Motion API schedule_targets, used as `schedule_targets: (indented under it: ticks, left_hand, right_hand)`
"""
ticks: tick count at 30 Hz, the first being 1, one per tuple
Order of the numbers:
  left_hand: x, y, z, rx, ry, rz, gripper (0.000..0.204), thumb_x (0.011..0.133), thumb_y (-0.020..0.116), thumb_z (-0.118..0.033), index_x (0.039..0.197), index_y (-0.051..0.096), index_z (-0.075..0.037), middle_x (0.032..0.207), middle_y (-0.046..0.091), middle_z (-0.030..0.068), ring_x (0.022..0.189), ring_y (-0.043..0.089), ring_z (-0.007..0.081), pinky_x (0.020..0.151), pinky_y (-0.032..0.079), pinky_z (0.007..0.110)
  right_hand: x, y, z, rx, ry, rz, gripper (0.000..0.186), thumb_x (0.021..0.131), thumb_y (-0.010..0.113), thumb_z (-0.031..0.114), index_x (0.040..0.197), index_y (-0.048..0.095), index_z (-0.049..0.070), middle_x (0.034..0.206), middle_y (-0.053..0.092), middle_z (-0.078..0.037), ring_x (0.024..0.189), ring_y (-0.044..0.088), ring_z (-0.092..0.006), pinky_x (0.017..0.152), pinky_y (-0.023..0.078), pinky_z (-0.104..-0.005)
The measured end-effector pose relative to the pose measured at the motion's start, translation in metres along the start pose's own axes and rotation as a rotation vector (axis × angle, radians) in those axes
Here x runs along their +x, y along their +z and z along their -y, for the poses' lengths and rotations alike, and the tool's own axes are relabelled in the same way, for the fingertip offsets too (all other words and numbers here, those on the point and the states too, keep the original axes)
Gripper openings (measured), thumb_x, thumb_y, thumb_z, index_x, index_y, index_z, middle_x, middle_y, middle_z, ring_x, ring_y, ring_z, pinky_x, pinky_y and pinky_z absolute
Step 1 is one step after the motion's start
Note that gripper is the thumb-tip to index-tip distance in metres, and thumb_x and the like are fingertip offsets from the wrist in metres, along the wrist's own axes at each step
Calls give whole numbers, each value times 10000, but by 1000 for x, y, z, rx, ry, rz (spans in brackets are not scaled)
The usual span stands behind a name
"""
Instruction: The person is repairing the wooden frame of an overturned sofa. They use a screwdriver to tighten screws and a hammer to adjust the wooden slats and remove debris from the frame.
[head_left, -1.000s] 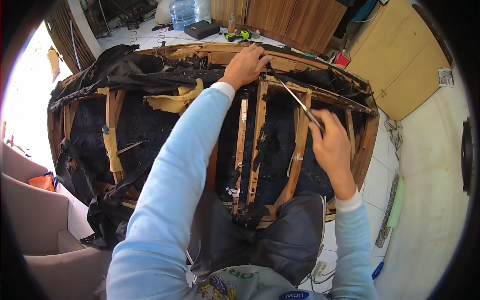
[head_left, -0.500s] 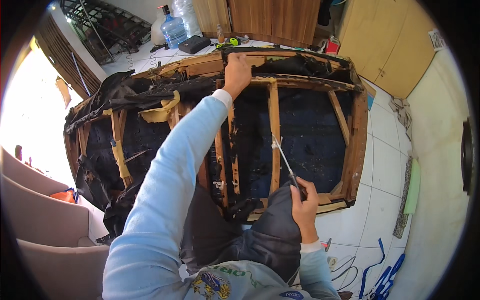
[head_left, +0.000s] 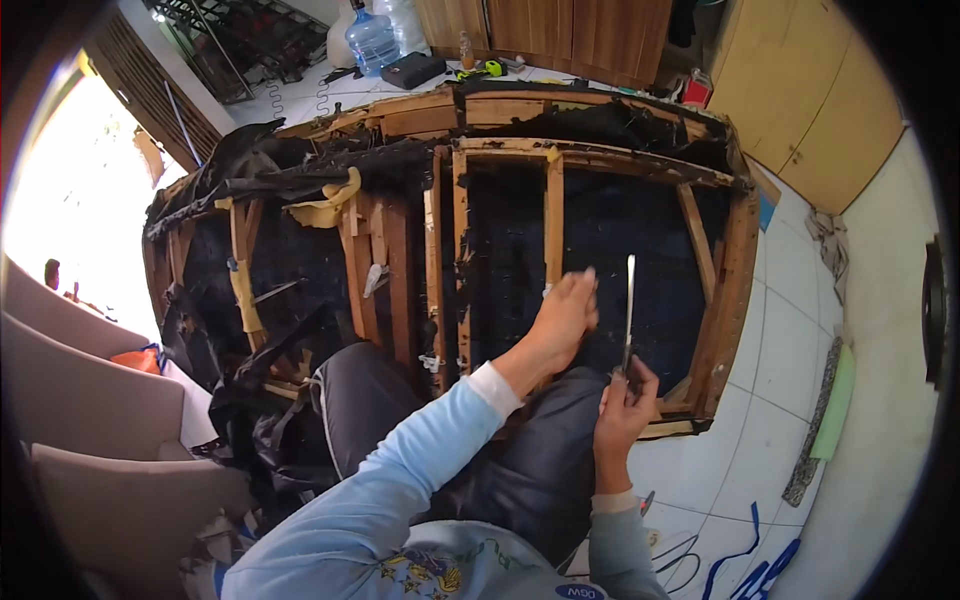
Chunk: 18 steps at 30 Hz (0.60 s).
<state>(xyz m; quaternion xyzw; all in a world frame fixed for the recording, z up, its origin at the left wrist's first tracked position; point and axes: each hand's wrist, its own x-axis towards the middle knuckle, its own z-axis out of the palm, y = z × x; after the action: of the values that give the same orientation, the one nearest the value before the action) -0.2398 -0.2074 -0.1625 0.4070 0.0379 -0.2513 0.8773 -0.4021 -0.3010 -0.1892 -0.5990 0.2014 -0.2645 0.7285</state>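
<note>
My right hand [head_left: 624,415] grasps the metal tool [head_left: 630,300], likely light and stiff, best held by its dark handle [head_left: 627,356]; left hand [head_left: 562,318], grip unclear.

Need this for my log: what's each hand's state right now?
Left hand: blurred; open or closed can't be told.
Right hand: closed, holding a tool.

White tile floor [head_left: 755,400], brown wood cabinets [head_left: 560,40] out back, grubby pale wall [head_left: 890,420] right, super bright opening [head_left: 80,200] left.
</note>
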Motion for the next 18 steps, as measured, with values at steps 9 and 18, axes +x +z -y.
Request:
schedule_targets:
  ticks: [9,18]
  left_hand:
    - [41,-10,-116,1743,1109,-335,670,961,806,-448,1500,619,-98,1566,537,200,1456,465,466,1218,338,628]
    - [88,-60,-176,2220,957,-412,961,994,767,-498,1757,308,-135,1800,309,199,1647,270,507,1334,200,654]
  right_hand:
    - [-4,-2,5,62,-9,-79,303,1123,667,90,1404,588,8,1089,636,-52,665,537,-33,488,387,-187]
    - [-2,2,-1,-14,-36,-30,295,1111,688,89,1381,608,3,1061,646,-45,662,513,-22,528,387,-193]
